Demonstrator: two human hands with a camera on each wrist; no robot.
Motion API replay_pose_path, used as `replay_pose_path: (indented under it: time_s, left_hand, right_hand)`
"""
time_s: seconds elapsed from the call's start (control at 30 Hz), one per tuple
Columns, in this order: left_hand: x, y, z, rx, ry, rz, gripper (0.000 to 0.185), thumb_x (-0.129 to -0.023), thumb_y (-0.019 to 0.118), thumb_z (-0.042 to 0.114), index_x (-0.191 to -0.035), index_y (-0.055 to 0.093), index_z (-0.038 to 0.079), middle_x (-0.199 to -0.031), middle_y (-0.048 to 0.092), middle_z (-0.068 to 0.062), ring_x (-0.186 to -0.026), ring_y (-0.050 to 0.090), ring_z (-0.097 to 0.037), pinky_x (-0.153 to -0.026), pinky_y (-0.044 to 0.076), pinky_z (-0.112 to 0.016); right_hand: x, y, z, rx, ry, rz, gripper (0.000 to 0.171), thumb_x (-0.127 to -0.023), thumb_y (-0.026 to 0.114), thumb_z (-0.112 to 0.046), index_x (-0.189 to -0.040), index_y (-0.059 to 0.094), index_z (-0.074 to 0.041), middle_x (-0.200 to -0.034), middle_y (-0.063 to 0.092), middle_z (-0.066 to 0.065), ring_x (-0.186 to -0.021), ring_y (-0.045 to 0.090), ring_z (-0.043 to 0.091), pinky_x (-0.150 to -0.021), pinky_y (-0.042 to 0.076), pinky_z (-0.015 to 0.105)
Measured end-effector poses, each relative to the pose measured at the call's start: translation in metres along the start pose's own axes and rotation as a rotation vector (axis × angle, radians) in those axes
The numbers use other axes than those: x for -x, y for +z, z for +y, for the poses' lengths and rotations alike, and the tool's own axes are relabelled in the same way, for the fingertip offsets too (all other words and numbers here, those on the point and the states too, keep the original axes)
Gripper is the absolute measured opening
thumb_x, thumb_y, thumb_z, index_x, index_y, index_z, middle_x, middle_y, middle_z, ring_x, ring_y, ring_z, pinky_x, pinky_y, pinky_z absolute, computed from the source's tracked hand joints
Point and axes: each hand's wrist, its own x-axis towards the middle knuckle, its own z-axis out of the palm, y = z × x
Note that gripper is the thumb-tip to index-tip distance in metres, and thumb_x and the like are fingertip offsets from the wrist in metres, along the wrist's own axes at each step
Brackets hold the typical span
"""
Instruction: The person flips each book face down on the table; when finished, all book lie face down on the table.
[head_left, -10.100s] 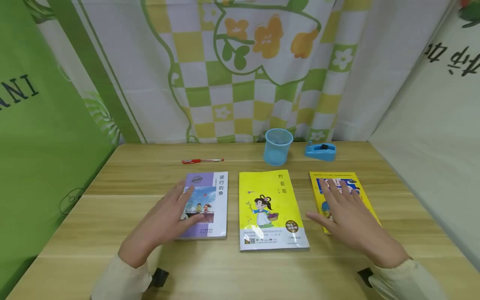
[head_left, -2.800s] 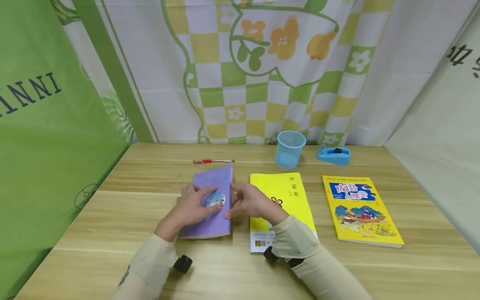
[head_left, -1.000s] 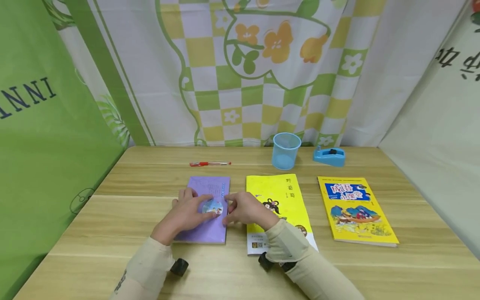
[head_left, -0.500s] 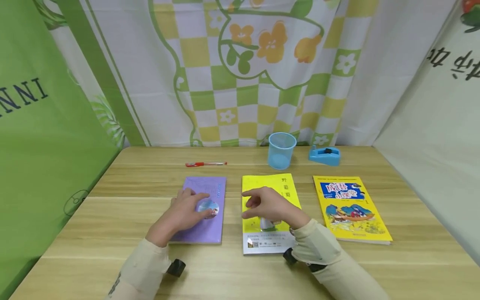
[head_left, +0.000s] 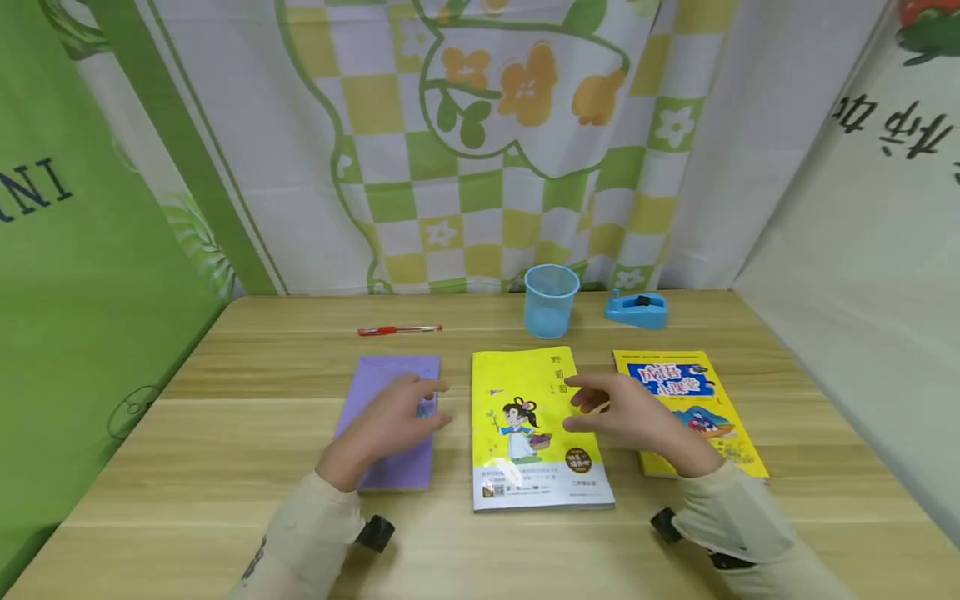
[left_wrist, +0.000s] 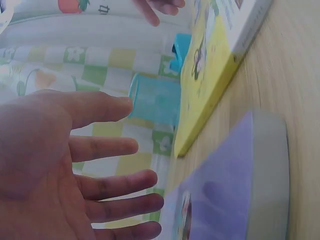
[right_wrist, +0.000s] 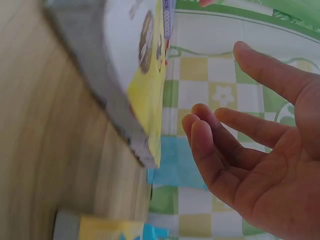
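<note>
A purple book [head_left: 405,471] lies back cover up on the left of the table, partly hidden by my left hand [head_left: 397,421]. That hand hovers over it with spread, straight fingers, and the left wrist view shows the palm [left_wrist: 35,160] holding nothing. In the middle lies a yellow book [head_left: 517,375] with a cartoon girl on its cover. My right hand [head_left: 633,412] is in the air by its right edge, fingers loosely bent and thumb apart. The right wrist view shows nothing in its grasp. A second yellow book [head_left: 667,375], with a blue title block, is partly covered by the right hand.
Behind the books lie a red pen [head_left: 400,330], a blue mesh cup [head_left: 551,304] and a blue tape dispenser [head_left: 636,310]. A patterned curtain [head_left: 480,200] hangs along the table's back edge, with a green cloth [head_left: 90,333] at the left.
Since the oldest frame the purple book has been turned from front to back cover. In the last second both hands have come off it, the right moving past the middle book.
</note>
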Motion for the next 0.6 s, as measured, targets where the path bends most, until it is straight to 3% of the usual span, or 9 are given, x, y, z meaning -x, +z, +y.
replay_pose_path:
  time_s: [0.27,0.43,0.6]
  left_hand:
    - [-0.02,0.015,0.023,0.063,0.019,-0.066,0.045,-0.095,0.068,0.021,-0.133,0.062,-0.002,-0.129,0.067,-0.017,-0.114,0.064,-0.033,-0.096,0.052,-0.049]
    - [-0.027,0.02,0.039,0.036,0.044,-0.085,0.046,-0.095,0.068,0.024,-0.134,0.062,0.0,-0.128,0.066,-0.018,-0.113,0.063,-0.033,-0.094,0.052,-0.049]
    - [-0.03,0.022,0.044,0.022,0.007,-0.081,0.045,-0.095,0.069,0.025,-0.134,0.063,0.003,-0.13,0.064,-0.017,-0.114,0.063,-0.031,-0.095,0.052,-0.048]
  right_hand:
    - [0.012,-0.008,0.02,-0.009,0.035,0.01,0.063,-0.087,0.08,-0.025,-0.14,0.057,0.001,-0.105,0.069,0.006,-0.097,0.063,0.019,-0.086,0.055,0.038]
    - [0.013,-0.011,0.024,-0.006,0.037,0.014,0.063,-0.087,0.08,-0.026,-0.139,0.057,0.002,-0.107,0.07,0.006,-0.097,0.062,0.019,-0.085,0.055,0.037]
    - [0.012,-0.013,0.026,-0.022,0.04,0.011,0.064,-0.087,0.08,-0.025,-0.139,0.056,0.002,-0.107,0.069,0.008,-0.096,0.062,0.019,-0.087,0.054,0.038]
